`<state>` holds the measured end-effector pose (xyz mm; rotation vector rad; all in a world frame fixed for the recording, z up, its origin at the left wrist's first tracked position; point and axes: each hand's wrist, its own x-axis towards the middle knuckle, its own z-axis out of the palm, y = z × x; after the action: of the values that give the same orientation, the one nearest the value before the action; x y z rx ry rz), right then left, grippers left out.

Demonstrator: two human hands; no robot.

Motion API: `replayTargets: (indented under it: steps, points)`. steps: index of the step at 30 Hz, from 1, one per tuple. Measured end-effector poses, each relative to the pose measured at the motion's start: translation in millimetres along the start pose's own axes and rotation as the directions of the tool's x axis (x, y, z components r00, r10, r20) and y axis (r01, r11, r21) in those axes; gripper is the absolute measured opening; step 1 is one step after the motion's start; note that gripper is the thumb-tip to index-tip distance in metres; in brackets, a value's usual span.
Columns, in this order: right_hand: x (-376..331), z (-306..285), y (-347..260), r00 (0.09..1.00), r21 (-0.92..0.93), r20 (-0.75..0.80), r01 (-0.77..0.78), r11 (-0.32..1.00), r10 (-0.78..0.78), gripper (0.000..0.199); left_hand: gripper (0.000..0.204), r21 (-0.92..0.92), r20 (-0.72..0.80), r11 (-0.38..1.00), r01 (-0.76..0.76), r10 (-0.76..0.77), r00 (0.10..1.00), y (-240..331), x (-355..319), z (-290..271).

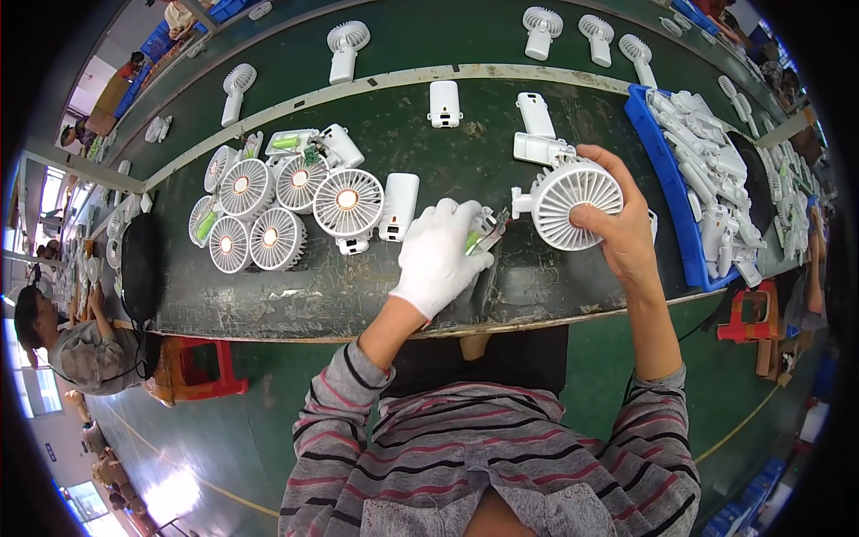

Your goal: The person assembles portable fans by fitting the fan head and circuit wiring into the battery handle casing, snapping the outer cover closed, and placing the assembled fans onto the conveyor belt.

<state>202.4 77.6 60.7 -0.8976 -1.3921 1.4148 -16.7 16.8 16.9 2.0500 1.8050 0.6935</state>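
Note:
My left hand (438, 255), in a white glove, is closed over an opened fan handle (487, 234) low above the worktable; a green battery cell and thin wires show past its fingers. Bare and to the right, my right hand (624, 228) grips a round white fan head (557, 206), thumb on the grille and fingers behind its rim. The fan head's short neck points left, toward the handle. Wires seem to run between the two parts. White handle shells (399, 208) lie left of my glove, and another shell (537, 148) lies just beyond the fan head.
Several fan heads (347, 201) with handle parts cluster on the table's left. A blue bin (664, 179) full of white parts stands at the right. Beyond a pale rail, assembled fans (347, 49) lie on a green belt. A co-worker (89, 353) sits at far left.

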Motion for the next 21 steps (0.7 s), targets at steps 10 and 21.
replayTargets:
  steps: [10,21]
  points:
    - [-2,-24,-23,0.985,-0.037,-0.150,0.085,0.996,-0.089,0.062,0.023,-0.885,0.446,0.050,0.464,-0.198,0.873,2,-1,-1]
    - [-14,8,-23,0.941,-0.090,0.327,0.123,0.988,-0.088,0.074,0.015,-0.896,0.441,-0.127,0.425,-0.371,0.817,17,-10,14]
